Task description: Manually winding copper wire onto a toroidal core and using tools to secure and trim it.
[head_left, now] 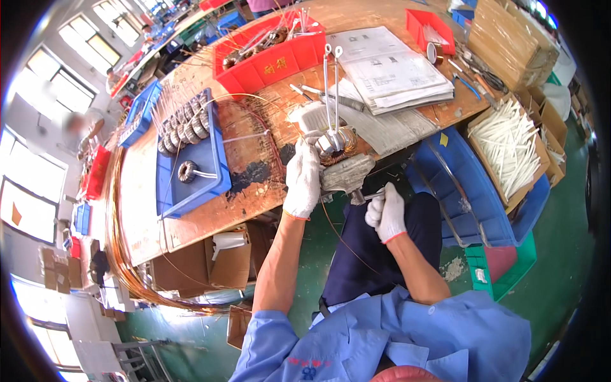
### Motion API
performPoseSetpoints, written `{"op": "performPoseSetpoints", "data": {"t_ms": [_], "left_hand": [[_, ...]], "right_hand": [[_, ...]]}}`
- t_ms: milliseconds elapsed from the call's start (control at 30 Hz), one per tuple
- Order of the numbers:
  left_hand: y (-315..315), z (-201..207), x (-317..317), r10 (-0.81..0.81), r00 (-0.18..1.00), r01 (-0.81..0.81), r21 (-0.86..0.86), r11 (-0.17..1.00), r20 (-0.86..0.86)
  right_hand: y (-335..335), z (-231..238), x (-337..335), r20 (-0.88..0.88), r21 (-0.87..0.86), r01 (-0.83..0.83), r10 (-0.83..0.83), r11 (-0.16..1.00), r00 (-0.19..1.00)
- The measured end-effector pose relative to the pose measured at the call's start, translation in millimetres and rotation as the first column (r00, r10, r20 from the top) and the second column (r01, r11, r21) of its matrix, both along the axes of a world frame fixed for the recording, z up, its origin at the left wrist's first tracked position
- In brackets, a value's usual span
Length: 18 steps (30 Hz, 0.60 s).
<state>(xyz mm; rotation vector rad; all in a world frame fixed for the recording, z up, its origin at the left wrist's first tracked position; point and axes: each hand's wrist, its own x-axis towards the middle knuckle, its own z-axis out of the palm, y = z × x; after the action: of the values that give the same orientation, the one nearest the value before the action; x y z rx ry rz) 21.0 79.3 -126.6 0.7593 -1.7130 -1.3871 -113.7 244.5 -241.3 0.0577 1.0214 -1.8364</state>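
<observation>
Far left on my feed: blue tray (215, 149), wound rings (184, 130) in rows, one lone ring (186, 172) nearer. Left hand (302, 177), gloved, fingers against the left side of a copper-wound coil (347, 141) — I can't tell if they grip. Coil sits at the vise (350, 173), two pale leads upright. Right hand (387, 215) clenched round the vise handle (374, 195) — white tubes (507, 143) boxed farther right.
</observation>
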Motion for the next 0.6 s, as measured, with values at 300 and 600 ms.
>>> {"op": "performPoseSetpoints", "data": {"t_ms": [300,600], "left_hand": [[-12.5,5.3,-9.6,0.031,0.991,-0.035,-0.031,0.999,-0.127],[-6.2,3.8,-4.4,-0.031,0.993,0.03,-0.009,1.0,-0.11]], "right_hand": [[74.2,81.4,67.8,-0.265,-0.041,-0.517,0.489,0.855,0.831],[90.6,99.3,4.7,-0.584,0.204,-0.347,0.399,0.915,0.707]]}}
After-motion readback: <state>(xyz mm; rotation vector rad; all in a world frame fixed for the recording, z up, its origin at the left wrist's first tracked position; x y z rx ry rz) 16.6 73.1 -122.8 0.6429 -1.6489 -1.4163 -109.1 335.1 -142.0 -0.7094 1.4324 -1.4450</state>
